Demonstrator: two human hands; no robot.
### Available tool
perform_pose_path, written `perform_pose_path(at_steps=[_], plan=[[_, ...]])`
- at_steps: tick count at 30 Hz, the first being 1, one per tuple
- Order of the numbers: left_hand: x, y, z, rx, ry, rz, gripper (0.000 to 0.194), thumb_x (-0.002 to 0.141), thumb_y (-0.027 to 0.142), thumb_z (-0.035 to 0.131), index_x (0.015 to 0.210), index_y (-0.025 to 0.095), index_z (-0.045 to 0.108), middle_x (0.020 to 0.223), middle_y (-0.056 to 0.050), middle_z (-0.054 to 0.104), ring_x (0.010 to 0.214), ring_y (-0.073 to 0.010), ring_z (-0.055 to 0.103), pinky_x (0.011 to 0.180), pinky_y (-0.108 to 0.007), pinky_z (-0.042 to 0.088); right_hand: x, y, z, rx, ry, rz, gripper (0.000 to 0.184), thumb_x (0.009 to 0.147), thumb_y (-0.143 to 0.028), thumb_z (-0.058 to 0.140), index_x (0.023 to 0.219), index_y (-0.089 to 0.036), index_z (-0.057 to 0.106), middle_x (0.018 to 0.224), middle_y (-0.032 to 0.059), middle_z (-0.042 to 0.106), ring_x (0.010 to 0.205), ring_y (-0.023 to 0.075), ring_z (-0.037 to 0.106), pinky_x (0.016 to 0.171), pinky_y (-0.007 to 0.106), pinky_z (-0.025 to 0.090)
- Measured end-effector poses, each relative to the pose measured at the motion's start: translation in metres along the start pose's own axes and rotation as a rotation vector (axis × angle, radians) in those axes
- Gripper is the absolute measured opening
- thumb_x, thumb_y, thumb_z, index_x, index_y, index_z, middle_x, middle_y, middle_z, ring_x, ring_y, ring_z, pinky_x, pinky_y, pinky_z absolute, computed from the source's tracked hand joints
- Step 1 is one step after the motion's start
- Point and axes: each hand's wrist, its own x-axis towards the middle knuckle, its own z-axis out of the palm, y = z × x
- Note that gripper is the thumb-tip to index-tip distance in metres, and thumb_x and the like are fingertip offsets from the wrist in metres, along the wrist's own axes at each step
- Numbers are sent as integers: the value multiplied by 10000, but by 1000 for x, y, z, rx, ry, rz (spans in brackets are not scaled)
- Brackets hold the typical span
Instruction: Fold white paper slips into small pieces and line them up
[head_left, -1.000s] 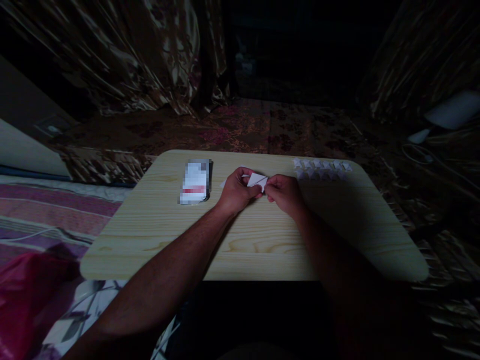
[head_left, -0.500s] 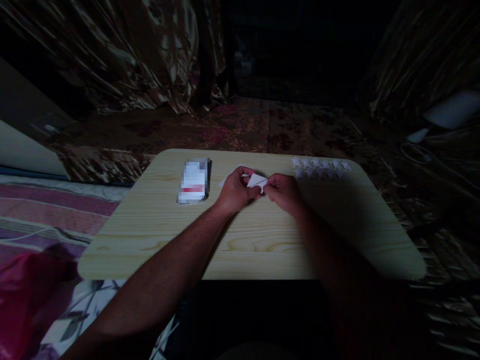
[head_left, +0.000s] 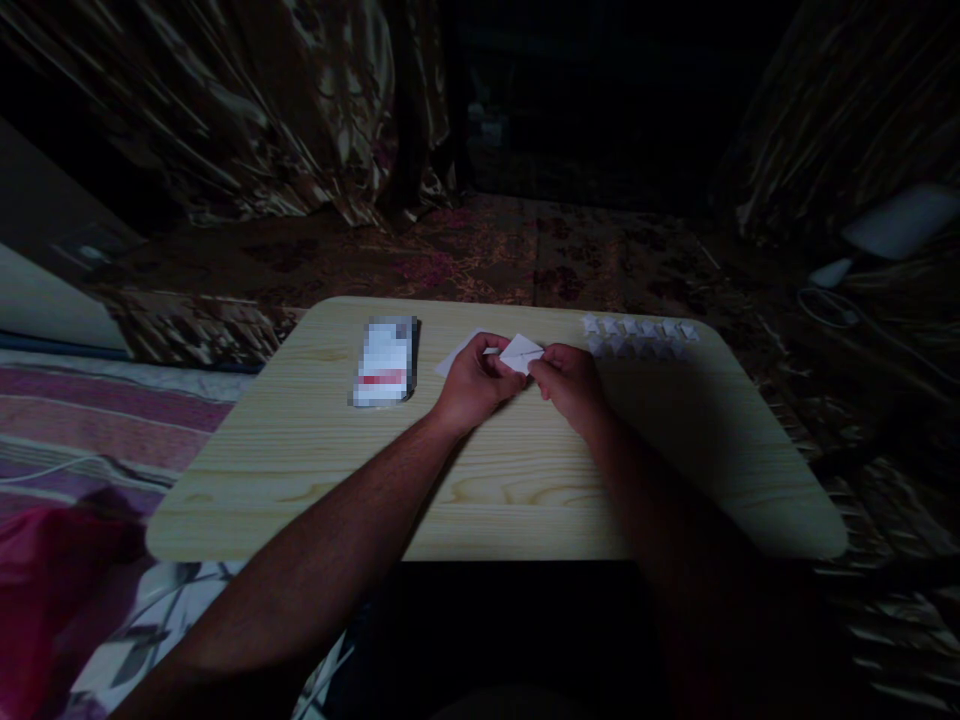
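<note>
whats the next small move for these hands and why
Perhaps press the held white paper flat along its dark line: the left hand grips its left side, the right hand its right edge, and that line looks like a fold edge.

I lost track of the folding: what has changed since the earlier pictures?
The folded paper has shifted slightly away from the person and to the right. The left hand and right hand still hold it. The small folded pieces and pixelated item stayed put.
</note>
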Motion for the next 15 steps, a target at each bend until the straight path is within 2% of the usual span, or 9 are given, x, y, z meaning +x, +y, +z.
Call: perform_pose_path(at_steps=[5, 9, 12, 15], plan=[[-1, 2, 1, -56, 25, -36, 497, 579, 215, 800, 997, 179, 534, 605, 51, 615, 490, -85, 545, 494, -189, 399, -1, -3, 1, 14, -6, 27, 176, 708, -294, 579, 590, -207, 480, 452, -59, 470, 449, 100, 418, 451, 234, 289], [1, 3, 0, -96, 39, -107, 352, 612, 283, 788, 872, 146, 594, 636, -1, 648, 492, -96, 558, 474, -205, 396, -2, -4, 2, 54, -22, 42, 172, 710, -284, 567, 590, -209, 469, 441, -66, 454, 429, 93, 406, 443, 232, 298], [1, 3, -1, -99, 11, -151, 268, 629, 312, 775, 724, 134, 599, 639, -14, 637, 471, -77, 512, 436, -206, 338, -2, -4, 2, 71, -21, 54, 170, 707, -277, 567, 591, -211, 461, 438, -70, 446, 421, 92, 405, 437, 232, 297], [1, 2, -1, -89, -25, -156, 259, 634, 303, 771, 650, 142, 568, 526, 36, 520, 424, -51, 405, 411, -209, 252, -2, -3, 1, 84, -28, 31, 183, 709, -283, 577, 588, -211, 461, 437, -71, 444, 423, 93, 408, 442, 233, 297]])
